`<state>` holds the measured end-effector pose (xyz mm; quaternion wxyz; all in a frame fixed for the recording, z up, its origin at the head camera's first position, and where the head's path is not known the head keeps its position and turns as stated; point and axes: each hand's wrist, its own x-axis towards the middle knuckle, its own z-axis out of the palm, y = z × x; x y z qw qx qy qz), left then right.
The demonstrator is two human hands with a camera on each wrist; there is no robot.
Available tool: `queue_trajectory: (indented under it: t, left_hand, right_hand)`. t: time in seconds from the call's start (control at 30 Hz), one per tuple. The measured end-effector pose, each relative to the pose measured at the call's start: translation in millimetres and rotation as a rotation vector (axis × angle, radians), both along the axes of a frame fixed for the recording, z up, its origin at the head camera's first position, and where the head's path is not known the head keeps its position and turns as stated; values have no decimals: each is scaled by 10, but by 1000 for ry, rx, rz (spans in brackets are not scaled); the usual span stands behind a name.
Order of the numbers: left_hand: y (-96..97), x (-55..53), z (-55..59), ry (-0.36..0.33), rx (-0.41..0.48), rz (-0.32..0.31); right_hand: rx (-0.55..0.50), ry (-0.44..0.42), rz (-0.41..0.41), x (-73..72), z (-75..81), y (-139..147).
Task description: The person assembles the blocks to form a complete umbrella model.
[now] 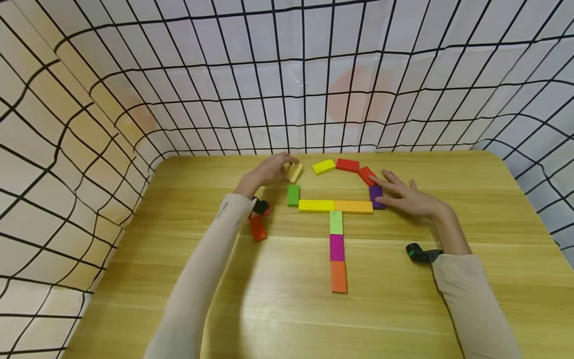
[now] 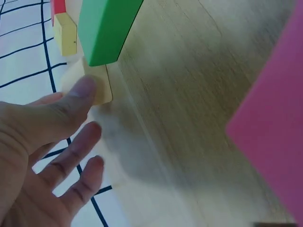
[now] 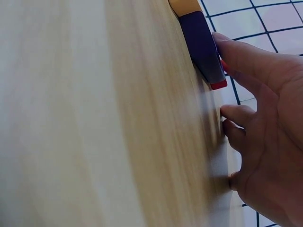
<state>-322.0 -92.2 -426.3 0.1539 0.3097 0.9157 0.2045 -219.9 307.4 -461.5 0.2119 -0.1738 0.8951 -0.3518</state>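
My left hand (image 1: 267, 172) pinches a pale yellow block (image 1: 294, 173) at the upper left of an arch of coloured blocks. In the left wrist view the thumb lies on that block (image 2: 102, 87), close beyond a green block (image 2: 105, 33). At the arch's right side, my right hand (image 1: 414, 200) spreads its relaxed fingers, with fingertips right at a purple block (image 1: 376, 197) and a red block (image 1: 367, 176). The right wrist view has the thumb tip beside the purple block (image 3: 201, 42).
A yellow block (image 1: 324, 166) and another red block (image 1: 347, 165) form the arch's top. Below run a yellow bar (image 1: 316, 205), an orange bar (image 1: 354, 207) and a stem ending in an orange-red block (image 1: 339, 277). A loose red block (image 1: 257, 228) lies by the left wrist. Netting (image 1: 287, 99) borders the table.
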Motion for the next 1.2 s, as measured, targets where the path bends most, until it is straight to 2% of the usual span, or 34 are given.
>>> queue_trajectory:
  t: [0.2,0.3,0.47,0.6,0.87,1.2]
  left_hand:
    - [-32,9,-47,-102,93,25]
    - [-25,8,-62,-125,129,46]
    - [21,3,-81,-137,148,76]
    - [48,-7,-113,-127,169,71]
    - [48,2,-123,-192,169,126]
    - [124,-3,-164,-160,146,107]
  right_hand:
    - [18,11,16,3,9,-12]
    - [16,6,11,-1,6,-9]
    - [13,-2,2,-12,-1,-7]
    - [9,-7,4,-14,4,-9]
    - [16,-10,10,-14,22,-21]
    - [15,-16,2,-7,18,-23]
